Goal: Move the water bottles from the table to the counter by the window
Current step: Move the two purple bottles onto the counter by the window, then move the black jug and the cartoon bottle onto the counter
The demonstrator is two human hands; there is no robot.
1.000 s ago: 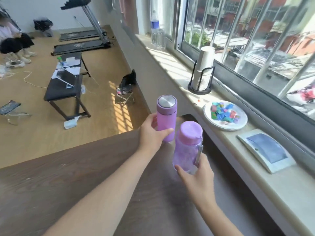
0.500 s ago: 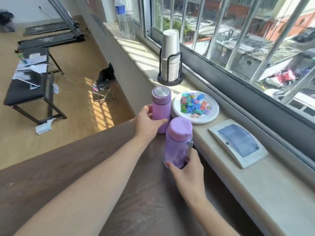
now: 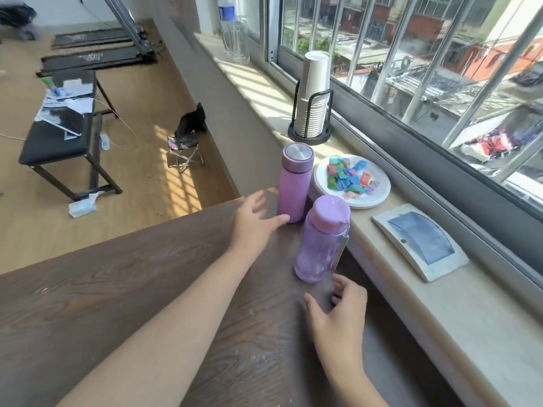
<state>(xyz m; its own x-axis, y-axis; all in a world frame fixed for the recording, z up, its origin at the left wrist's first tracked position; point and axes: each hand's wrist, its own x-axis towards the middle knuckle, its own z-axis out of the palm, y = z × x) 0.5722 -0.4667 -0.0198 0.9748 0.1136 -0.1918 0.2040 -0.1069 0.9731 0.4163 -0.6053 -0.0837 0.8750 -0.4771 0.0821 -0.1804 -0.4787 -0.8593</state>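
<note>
A pink-purple thermos with a steel lid stands upright at the far right corner of the dark wooden table. A translucent purple bottle with a purple cap stands upright just nearer, by the table's right edge, beside the pale counter under the window. My left hand is open left of the thermos, fingertips close to its base. My right hand is open just in front of the translucent bottle, a small gap from it. Neither hand holds anything.
On the counter are a white plate of colourful wrappers, a black holder of paper cups, a white-framed flat device, and a clear bottle with a glass at the far end. A black bench stands on the floor.
Both hands held the bottles before. Now they have let go and drawn back a little, and the two bottles stand on the table by the counter.
</note>
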